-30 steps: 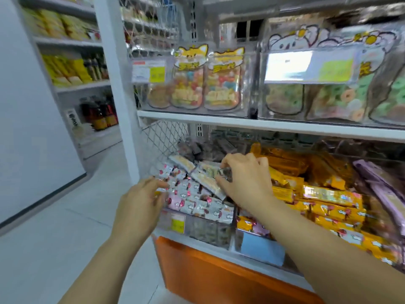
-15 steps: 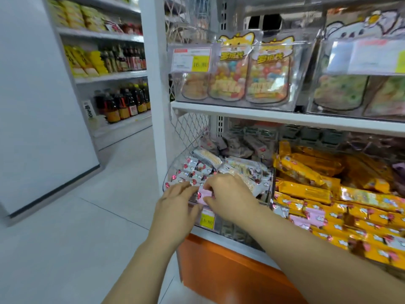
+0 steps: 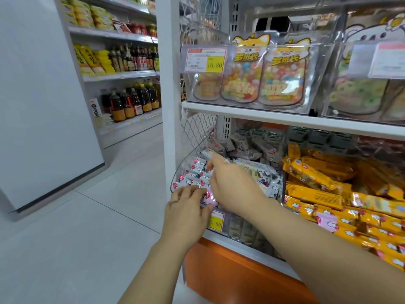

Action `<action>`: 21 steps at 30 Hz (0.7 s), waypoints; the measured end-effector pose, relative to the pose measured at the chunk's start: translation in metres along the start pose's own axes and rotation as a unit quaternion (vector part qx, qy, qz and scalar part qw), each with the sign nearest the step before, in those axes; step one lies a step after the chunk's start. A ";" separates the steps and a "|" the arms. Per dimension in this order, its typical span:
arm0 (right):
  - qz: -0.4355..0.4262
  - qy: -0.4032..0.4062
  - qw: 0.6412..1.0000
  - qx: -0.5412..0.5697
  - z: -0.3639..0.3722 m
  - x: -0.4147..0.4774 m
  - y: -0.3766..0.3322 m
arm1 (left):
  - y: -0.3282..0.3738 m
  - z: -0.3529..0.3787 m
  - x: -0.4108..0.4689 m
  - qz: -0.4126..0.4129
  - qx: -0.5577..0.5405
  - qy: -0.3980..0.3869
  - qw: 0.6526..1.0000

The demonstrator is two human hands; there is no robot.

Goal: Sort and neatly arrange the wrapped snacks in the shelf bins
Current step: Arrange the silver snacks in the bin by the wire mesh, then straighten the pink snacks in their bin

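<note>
A person's left hand point(image 3: 188, 207) rests with loosely spread fingers on the front row of pink-and-white wrapped snacks point(image 3: 195, 175) in the clear bin point(image 3: 241, 229). The right hand point(image 3: 232, 185) curls its fingers down among them, and whether it grips one cannot be told. Yellow wrapped bars point(image 3: 315, 194) lie just to the right, with candy pouches point(image 3: 245, 82) on the white shelf point(image 3: 285, 117) above.

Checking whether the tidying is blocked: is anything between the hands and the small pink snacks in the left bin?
Nothing visible does. The bin is open on top, and both the left hand and the right hand lie on the pink snacks at its front.
</note>
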State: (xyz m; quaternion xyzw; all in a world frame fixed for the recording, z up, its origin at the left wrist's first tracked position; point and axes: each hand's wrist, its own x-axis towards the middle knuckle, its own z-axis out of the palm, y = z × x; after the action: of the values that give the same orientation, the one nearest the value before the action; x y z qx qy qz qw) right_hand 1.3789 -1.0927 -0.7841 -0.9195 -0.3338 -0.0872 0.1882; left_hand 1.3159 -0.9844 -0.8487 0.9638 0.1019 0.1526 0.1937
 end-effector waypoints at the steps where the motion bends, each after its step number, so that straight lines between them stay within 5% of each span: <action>1: 0.013 -0.028 0.999 -0.010 0.003 -0.001 0.003 | 0.000 0.000 0.000 -0.003 -0.008 -0.001 1.000; 4: 0.024 -0.080 0.996 -0.043 0.011 -0.005 0.010 | 0.000 0.001 -0.001 -0.010 -0.027 -0.013 1.000; 12: -0.040 -0.047 0.996 -0.060 0.009 -0.007 0.009 | -0.003 0.003 -0.001 -0.018 -0.016 -0.035 0.999; 21: -0.030 0.124 0.985 0.119 -0.016 -0.027 -0.004 | 0.000 -0.002 -0.004 -0.022 0.017 -0.055 0.998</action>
State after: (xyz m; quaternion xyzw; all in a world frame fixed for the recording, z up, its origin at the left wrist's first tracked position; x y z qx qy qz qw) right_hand 1.3551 -1.1122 -0.7756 -0.8623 -0.3435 -0.1658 0.3332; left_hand 1.3118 -0.9844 -0.8479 0.9714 0.1152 0.0934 0.1855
